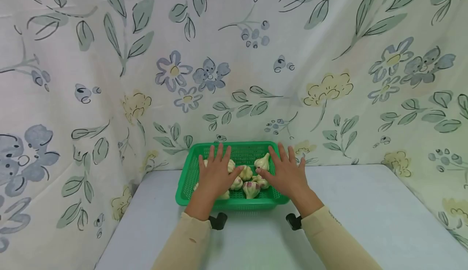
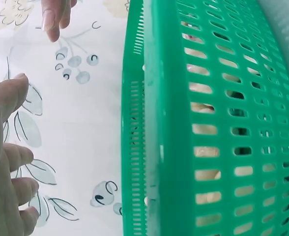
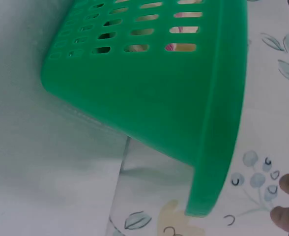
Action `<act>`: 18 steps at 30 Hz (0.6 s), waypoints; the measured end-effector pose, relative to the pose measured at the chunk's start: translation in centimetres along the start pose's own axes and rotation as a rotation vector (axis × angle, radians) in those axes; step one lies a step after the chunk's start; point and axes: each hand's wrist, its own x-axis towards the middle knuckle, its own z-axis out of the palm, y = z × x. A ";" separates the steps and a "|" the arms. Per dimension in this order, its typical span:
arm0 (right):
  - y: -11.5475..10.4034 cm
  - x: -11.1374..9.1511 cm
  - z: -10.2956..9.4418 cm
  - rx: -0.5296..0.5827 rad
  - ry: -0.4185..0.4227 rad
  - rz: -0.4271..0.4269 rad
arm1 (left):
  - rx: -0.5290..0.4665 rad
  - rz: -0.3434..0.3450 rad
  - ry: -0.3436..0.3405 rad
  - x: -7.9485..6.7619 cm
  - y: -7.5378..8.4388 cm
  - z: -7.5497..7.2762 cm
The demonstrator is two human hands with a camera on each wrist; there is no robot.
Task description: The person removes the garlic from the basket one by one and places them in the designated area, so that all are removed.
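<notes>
A green plastic basket point(image 1: 234, 206) with slotted walls stands on the table against the cloth, holding several garlic bulbs point(image 1: 251, 189). My left hand point(image 1: 216, 176) is held over its left part, fingers spread and straight. Over the right part hovers my right hand point(image 1: 289, 174), fingers likewise spread, thumb pointing inward. Neither hand holds anything. Some bulbs are hidden beneath the left hand. In the left wrist view, the fingers point(image 2: 21, 189) lie above the level of the basket rim point(image 2: 157, 118). At the right wrist view's edge, fingertips point(image 3: 287, 216) show beyond the basket corner point(image 3: 208, 187).
A white table point(image 1: 358, 217) extends on both sides of the basket. Floral cloth point(image 1: 248, 59) hangs behind it and along the sides. Each wrist carries a small black camera mount point(image 1: 218, 221).
</notes>
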 end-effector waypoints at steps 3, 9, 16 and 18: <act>0.0 -0.2 0.3 0.014 0.007 -0.012 | -0.013 0.015 -0.002 -0.2 -0.3 0.1; 0.2 -0.3 1.3 0.112 0.026 -0.066 | -0.069 0.069 0.044 -0.3 -1.6 0.6; 0.0 -0.6 2.7 0.369 0.011 -0.120 | -0.342 0.093 0.095 -1.2 -4.5 1.0; -0.1 -0.8 3.0 0.402 -0.010 -0.117 | -0.416 0.088 0.095 -1.8 -5.4 1.1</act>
